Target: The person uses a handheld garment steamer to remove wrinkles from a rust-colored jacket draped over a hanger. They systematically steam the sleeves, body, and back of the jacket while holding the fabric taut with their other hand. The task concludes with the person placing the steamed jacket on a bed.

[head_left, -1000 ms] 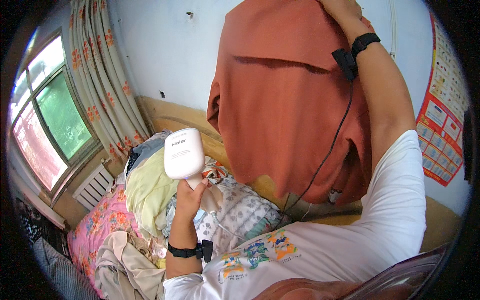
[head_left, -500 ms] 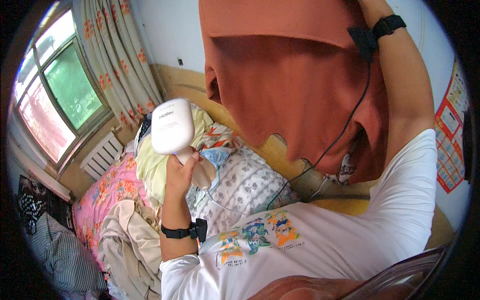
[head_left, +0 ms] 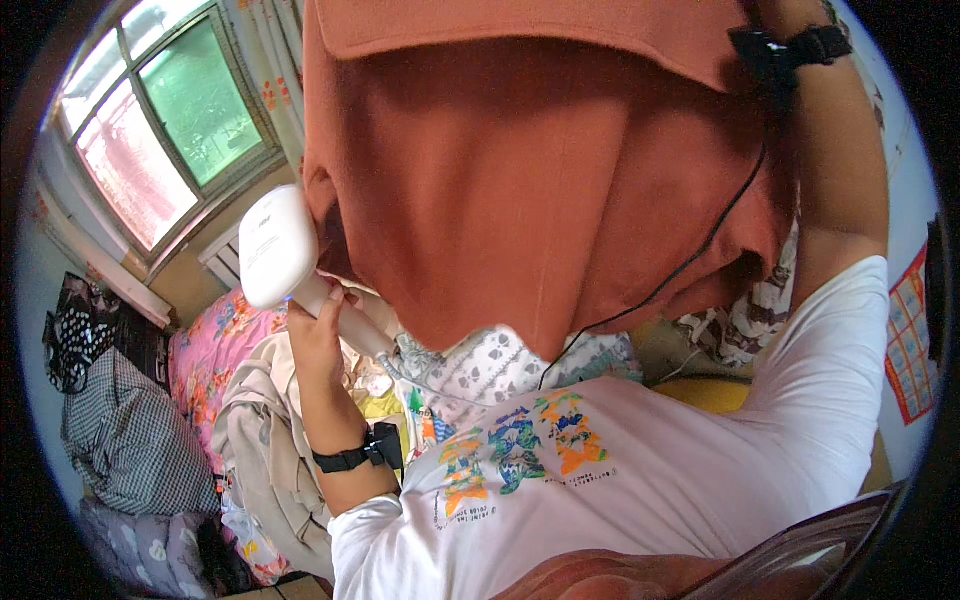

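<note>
A white garment steamer (head_left: 278,248) with a broad rounded head is in my left hand (head_left: 318,325). My fingers wrap its handle, and the head points up at the left edge of a rust-red coat (head_left: 480,190). A thin cord runs from the handle's lower end. The coat hangs wide before me, with a flap across its top and a wavy lower hem. My right arm (head_left: 845,170) reaches up along the coat's right side. The right hand is past the top edge, so its grip is hidden. Both wrists wear black straps, and a black cable falls from the right one.
Beyond the coat is a bed with a pink floral cover (head_left: 215,335), a paw-print sheet (head_left: 490,365) and heaped beige clothes (head_left: 260,420). Checked cloth (head_left: 135,430) lies at the far left. A window (head_left: 170,125) and curtain (head_left: 272,70) stand behind; a red-edged poster (head_left: 908,340) hangs at right.
The coat now fills more of the view and reaches further left. My left hand with the steamer has shifted left and tilted, beside the coat's edge. The view has turned somewhat.
</note>
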Tool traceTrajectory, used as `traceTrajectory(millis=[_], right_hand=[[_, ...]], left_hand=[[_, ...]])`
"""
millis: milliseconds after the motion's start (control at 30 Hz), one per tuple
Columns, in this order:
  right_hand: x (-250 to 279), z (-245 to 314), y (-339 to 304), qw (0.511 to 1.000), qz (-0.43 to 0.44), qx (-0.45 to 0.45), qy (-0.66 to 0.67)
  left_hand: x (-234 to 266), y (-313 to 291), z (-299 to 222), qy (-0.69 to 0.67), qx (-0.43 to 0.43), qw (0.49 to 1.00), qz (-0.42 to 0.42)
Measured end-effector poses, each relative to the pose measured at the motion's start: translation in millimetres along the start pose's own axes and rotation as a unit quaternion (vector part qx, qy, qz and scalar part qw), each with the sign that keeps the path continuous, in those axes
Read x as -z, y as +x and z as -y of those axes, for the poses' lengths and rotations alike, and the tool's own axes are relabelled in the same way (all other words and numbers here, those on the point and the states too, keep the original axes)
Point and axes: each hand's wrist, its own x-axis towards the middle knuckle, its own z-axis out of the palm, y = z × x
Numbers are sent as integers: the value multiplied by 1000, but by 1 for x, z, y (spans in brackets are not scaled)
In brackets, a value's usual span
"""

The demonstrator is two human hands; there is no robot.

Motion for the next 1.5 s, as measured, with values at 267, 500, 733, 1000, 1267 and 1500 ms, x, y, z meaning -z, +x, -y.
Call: traceTrajectory(millis=[267, 500, 733, 1000, 1267, 1500], right_hand=[[-191, 1, -26, 991, 76, -93, -62], [-393, -38, -122, 969, 212, -120, 37], [-336, 6, -290, 914, 344, 0, 213], [-256, 59, -381, 842, 399, -163, 324], [-249, 102, -448, 719, 429, -218, 501], [-238, 124, -468, 768, 346, -283, 459]], left_hand=[[59, -13, -2, 105, 36, 993, -43], [78, -21, 23, 98, 71, 992, -33], [63, -3, 47, 112, 65, 991, 39], [14, 18, 77, 77, 103, 983, 134], [-49, 27, 125, 8, 38, 974, 222], [-96, -1, 155, -2, -60, 959, 275]])
